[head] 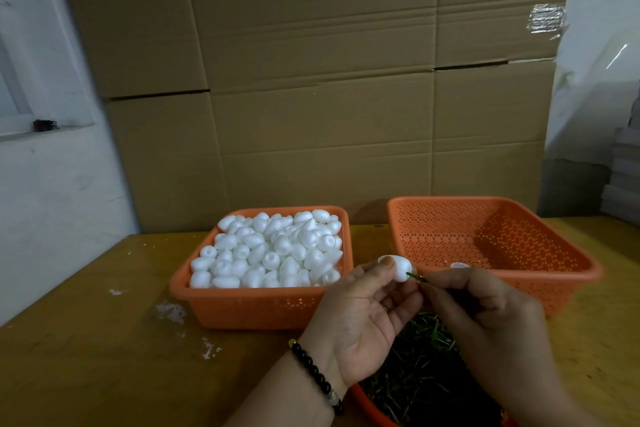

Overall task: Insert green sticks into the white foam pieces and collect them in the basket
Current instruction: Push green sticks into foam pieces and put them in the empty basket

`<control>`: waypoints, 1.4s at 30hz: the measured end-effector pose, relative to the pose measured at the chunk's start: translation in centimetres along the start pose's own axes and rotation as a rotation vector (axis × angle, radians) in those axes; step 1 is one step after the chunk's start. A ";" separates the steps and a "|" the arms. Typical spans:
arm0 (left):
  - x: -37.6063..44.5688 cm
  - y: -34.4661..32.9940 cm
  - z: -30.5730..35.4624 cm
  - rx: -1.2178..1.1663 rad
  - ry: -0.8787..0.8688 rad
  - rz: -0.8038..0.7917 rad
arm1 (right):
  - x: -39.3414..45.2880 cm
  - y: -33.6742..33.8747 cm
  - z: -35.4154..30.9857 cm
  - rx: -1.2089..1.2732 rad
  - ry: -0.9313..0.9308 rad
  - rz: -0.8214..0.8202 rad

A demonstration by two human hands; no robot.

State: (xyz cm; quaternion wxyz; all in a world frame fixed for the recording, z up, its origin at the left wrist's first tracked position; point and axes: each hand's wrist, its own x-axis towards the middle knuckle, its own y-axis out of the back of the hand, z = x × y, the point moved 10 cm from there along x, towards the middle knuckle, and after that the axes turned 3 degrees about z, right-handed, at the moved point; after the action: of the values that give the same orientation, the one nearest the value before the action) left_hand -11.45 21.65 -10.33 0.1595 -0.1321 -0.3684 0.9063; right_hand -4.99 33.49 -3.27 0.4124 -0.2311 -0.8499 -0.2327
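Observation:
My left hand (pixel 360 315) pinches a white foam piece (pixel 400 267) between thumb and fingers, just in front of the two baskets. My right hand (pixel 485 315) pinches a thin green stick (pixel 415 276) whose tip touches the foam piece's right side. An orange basket (pixel 242 309) at centre left is heaped with several white foam pieces (pixel 270 250). The orange perforated basket (pixel 491 236) at right holds only one small white piece (pixel 460 265) near its front wall. A pile of green sticks (pixel 415 371) lies in an orange container under my hands.
The wooden table (pixel 104 357) carries white foam crumbs (pixel 169 310) left of the full basket. Stacked cardboard boxes (pixel 311 80) form a wall behind the baskets. A white wall with a ledge stands at left, plastic-wrapped goods at right.

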 end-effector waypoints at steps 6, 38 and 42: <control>-0.1 -0.3 0.1 0.070 -0.033 -0.026 | 0.0 0.1 -1.0 -0.052 0.118 0.002; -0.2 -0.4 0.1 0.051 -0.100 0.007 | -0.5 -1.3 2.1 0.039 -0.177 -0.128; -0.2 -0.5 0.1 0.039 -0.099 -0.007 | -0.7 -1.4 2.7 0.093 -0.249 -0.132</control>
State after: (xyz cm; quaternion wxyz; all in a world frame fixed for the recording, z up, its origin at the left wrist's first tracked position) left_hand -11.22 21.83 -9.82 0.1469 -0.0825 -0.3585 0.9182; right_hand -7.01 33.77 -5.60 0.2980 -0.1826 -0.9177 -0.1891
